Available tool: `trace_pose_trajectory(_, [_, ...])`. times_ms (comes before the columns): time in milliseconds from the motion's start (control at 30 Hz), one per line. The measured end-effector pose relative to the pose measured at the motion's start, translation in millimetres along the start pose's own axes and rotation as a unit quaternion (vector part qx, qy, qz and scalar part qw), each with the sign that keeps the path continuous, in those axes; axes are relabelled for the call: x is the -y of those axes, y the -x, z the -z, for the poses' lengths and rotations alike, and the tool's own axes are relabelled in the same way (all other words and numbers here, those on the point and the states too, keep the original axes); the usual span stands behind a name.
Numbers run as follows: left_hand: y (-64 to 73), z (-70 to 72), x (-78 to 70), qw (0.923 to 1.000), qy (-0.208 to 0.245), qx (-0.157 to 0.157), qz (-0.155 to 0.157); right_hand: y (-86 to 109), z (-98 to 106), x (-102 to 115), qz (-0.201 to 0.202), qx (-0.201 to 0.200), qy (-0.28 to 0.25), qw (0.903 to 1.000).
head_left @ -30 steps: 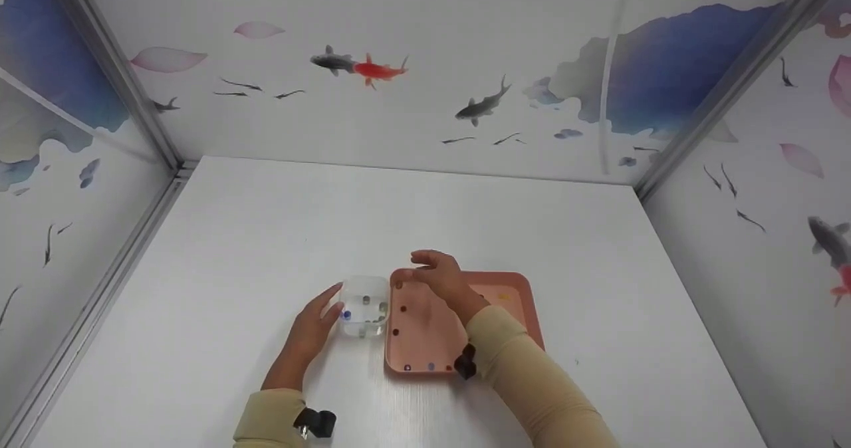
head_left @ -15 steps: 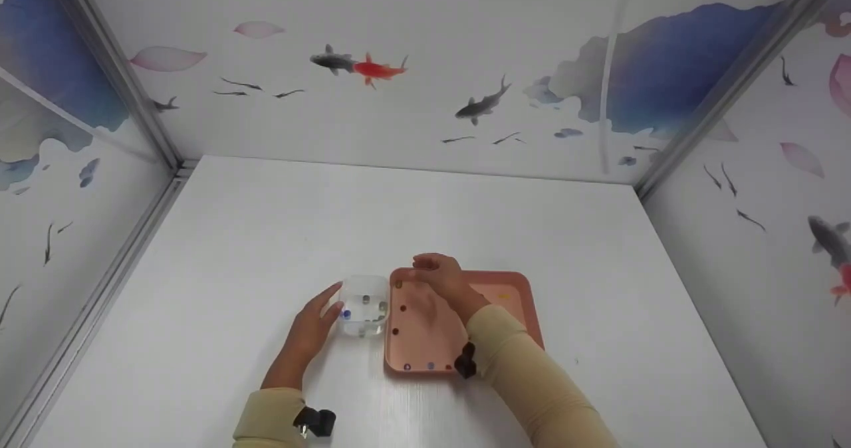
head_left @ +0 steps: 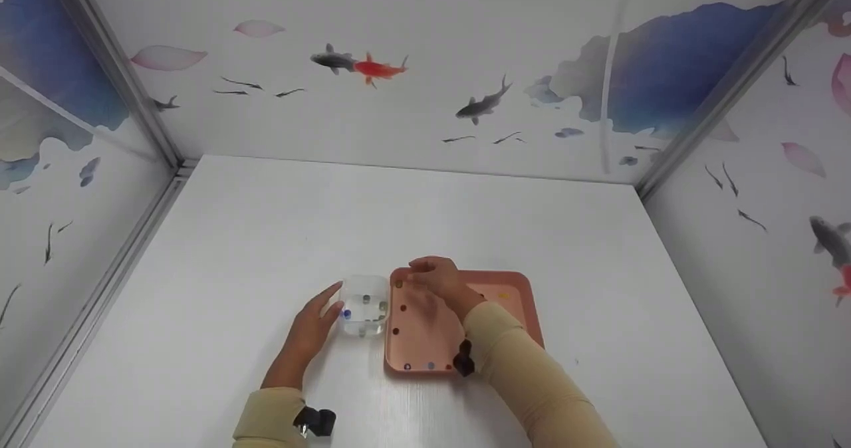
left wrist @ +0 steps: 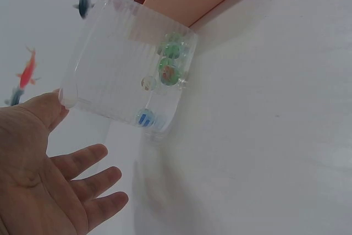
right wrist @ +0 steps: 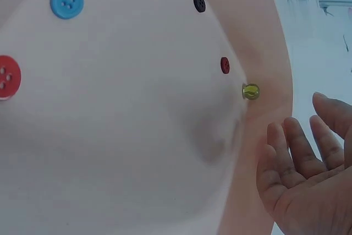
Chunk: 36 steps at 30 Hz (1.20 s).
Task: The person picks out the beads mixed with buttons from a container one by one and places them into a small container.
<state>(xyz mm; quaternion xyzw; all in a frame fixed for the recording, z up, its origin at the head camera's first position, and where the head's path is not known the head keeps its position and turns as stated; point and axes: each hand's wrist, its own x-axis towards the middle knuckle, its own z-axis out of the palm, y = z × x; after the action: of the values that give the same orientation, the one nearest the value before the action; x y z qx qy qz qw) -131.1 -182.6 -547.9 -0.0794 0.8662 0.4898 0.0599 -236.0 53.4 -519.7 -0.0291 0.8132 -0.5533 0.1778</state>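
My left hand (head_left: 312, 325) rests with extended fingers against the left side of a clear plastic container (left wrist: 104, 53). Inside the container lie several glass marbles, among them a blue-striped one (left wrist: 145, 118) and a green one (left wrist: 171, 50). Over the far left corner of a pink tray (head_left: 432, 341) hovers my right hand (head_left: 439, 278), its fingers loosely bent and holding nothing. Close to those fingertips, a yellow-green marble (right wrist: 251, 91) sits at the tray's edge. A dark red button (right wrist: 225, 65) and a black button (right wrist: 199, 3) lie along the same side.
The container stands right beside the tray's left edge. Near the tray's front edge are a blue button (right wrist: 66, 2), a red button (right wrist: 6, 77) and a small round piece (head_left: 407, 367). Something yellow (head_left: 504, 296) lies far right. Patterned panels (head_left: 425, 69) enclose the white table (head_left: 266, 215).
My right hand has lowered slightly over the tray's far left corner, its fingers shifting a little. The left hand, container and tray have stayed in place.
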Motion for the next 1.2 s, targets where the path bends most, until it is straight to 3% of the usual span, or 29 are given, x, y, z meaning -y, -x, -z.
trace_pose_trajectory(300, [-0.2,1.1,-2.0,1.0000,0.002,0.002,0.007,-2.4,-0.2,1.3,-0.023,0.007,0.017,0.9996])
trace_pose_trajectory(533, [-0.1,0.0,-0.4,1.0000,-0.004,0.001,0.001,0.0,0.7,-1.7,0.007,0.024,0.018,0.9995])
trace_pose_trajectory(700, [-0.3,0.1,-0.4,1.0000,-0.007,0.001,0.001,-1.5,-0.8,-0.8,-0.012,0.030,0.037,0.9988])
trace_pose_trajectory(1200, [-0.1,-0.5,-2.2,0.9998,-0.013,0.001,0.018,-1.3,-7.0,1.7,-0.012,0.025,0.084,0.9961])
